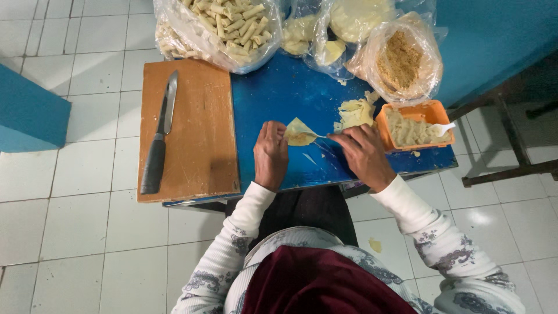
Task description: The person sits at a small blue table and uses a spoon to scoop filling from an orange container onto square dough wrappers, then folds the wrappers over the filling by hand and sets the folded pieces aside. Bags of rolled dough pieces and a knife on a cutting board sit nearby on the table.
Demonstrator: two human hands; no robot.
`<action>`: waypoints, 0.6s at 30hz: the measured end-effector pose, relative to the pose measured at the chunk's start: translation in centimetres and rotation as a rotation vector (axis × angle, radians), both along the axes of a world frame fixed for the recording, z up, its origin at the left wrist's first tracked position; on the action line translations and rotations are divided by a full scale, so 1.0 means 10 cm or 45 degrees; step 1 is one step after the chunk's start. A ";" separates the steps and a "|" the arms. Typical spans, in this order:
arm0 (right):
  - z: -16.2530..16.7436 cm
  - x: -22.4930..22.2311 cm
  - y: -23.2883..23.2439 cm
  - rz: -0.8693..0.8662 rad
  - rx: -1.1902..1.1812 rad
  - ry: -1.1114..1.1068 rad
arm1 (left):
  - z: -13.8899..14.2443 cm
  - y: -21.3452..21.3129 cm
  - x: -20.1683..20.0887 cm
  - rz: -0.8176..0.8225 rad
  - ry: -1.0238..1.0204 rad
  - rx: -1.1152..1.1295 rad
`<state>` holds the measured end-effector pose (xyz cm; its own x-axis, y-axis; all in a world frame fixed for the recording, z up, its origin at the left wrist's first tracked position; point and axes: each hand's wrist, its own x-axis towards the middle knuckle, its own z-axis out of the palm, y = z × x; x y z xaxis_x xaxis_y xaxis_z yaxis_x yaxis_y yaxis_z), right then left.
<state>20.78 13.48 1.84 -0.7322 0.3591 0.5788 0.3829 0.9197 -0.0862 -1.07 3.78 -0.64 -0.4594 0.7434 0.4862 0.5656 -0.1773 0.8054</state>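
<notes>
I am in the middle of filling a wrapper. My left hand point(271, 154) lies flat on the blue surface point(279, 96), its fingertips pinning the near edge of the thin pastry sheet point(299, 132); that grip is released, nothing clasped in it, just pressing. My right hand point(365, 156) is clenched around the handle of a small spoon point(318, 136), whose tip reaches leftward from my fingers onto the sheet.

The sheet sits between my two hands, touching the left fingertips. It is pale yellow, thin, roughly triangular with a corner pointing away from me, and looks soft and slightly translucent. I cannot tell how much filling is on it.

As I judge it, the next move calls for a light touch: draw the spoon off without dragging the sheet, then fold it while the left hand keeps it from sliding.

Just beyond my right grip lies a loose stack of more wrappers point(354, 113), and to its right an orange tub point(412, 125) of pale filling with a white spoon point(442, 127) in it. Farther out sit plastic bags, one with finished rolls point(229, 23), one with brown crumbs point(401, 61). Well left of my left grip, a knife point(160, 136) rests on a wooden board point(197, 128).
</notes>
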 end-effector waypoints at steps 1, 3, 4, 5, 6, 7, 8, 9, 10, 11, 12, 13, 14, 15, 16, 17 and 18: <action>0.00 -0.01 -0.01 0.000 -0.003 -0.004 | 0.00 0.00 0.00 0.005 0.013 0.007; 0.00 -0.04 -0.03 -0.004 -0.005 -0.010 | 0.01 0.00 0.00 0.011 0.040 0.023; 0.00 -0.06 -0.04 -0.001 -0.011 -0.019 | 0.01 0.00 0.00 0.009 0.049 0.019; 0.00 -0.09 -0.05 0.002 -0.018 -0.029 | 0.00 0.00 0.00 0.009 0.058 0.013; 0.01 -0.11 -0.06 0.008 -0.025 -0.039 | 0.00 0.00 0.00 0.011 0.065 0.007; 0.03 -0.10 -0.05 -0.006 -0.032 -0.010 | 0.00 0.00 0.00 0.010 0.094 0.014; 0.06 -0.06 -0.02 -0.021 -0.039 0.019 | 0.00 0.00 -0.01 0.008 0.122 0.021; 0.11 -0.01 0.02 -0.038 -0.048 0.046 | 0.01 0.00 -0.01 0.004 0.148 0.026; 0.16 0.06 0.07 -0.108 0.003 0.087 | 0.01 -0.01 -0.01 -0.008 0.126 0.022; 0.22 0.16 0.15 -0.179 0.054 0.129 | 0.02 -0.01 -0.01 -0.021 0.105 0.018; 0.30 0.33 0.22 -0.278 0.071 0.129 | 0.02 -0.01 -0.01 -0.032 0.083 0.013; 0.39 0.49 0.29 -0.374 0.090 0.130 | 0.02 -0.01 -0.01 -0.037 0.084 0.019; 0.45 0.58 0.38 -0.502 0.165 0.082 | 0.03 -0.02 -0.01 -0.040 0.085 0.024; 0.51 0.67 0.50 -0.628 0.239 0.030 | 0.03 -0.02 -0.01 -0.044 0.085 0.027; 0.54 0.67 0.66 -0.665 0.278 -0.006 | 0.02 -0.02 0.00 -0.039 0.092 0.031; 0.56 0.60 0.82 -0.702 0.318 -0.040 | 0.02 -0.02 -0.01 -0.035 0.102 0.037; 0.57 0.55 0.92 -0.738 0.358 -0.075 | 0.02 -0.02 -0.01 -0.030 0.111 0.043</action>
